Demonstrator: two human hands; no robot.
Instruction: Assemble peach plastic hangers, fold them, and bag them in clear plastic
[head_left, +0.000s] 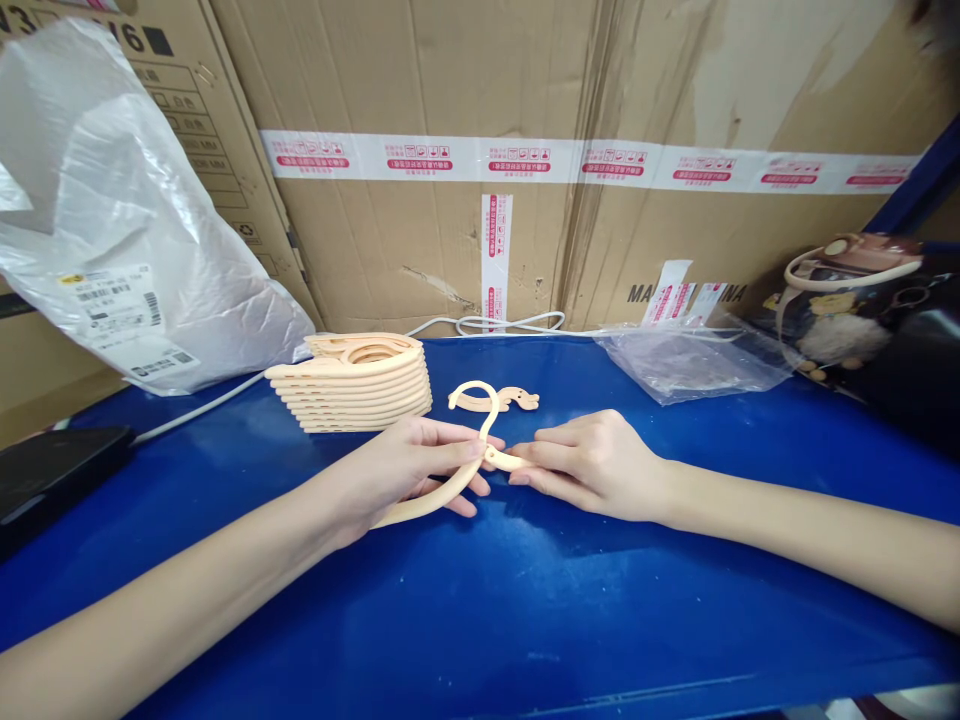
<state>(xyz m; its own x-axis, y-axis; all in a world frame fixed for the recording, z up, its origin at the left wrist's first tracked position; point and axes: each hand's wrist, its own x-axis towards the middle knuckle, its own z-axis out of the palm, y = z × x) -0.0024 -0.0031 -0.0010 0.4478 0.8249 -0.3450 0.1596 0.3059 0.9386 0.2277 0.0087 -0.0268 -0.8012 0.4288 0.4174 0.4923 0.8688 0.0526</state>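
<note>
A cream plastic folding hanger [442,497] is held between both hands above the blue table, its curved hook pointing away from me. My left hand [427,455] grips it near the joint below the hook, with one long arm running down under the palm. The fingers of my right hand [592,465] pinch the short arm on the other side of the joint. Just behind the hook lies a small cream hanger piece [517,398] with holes. Beyond my left hand stands a neat stack of several folded hangers [356,385].
A white plastic parcel [150,230] leans at the left, near a black device [60,480]. Large cardboard boxes [420,80] wall off the back. A white cable [510,322], a clear plastic bag [682,365] and a dark bag [885,340] line the rear and right.
</note>
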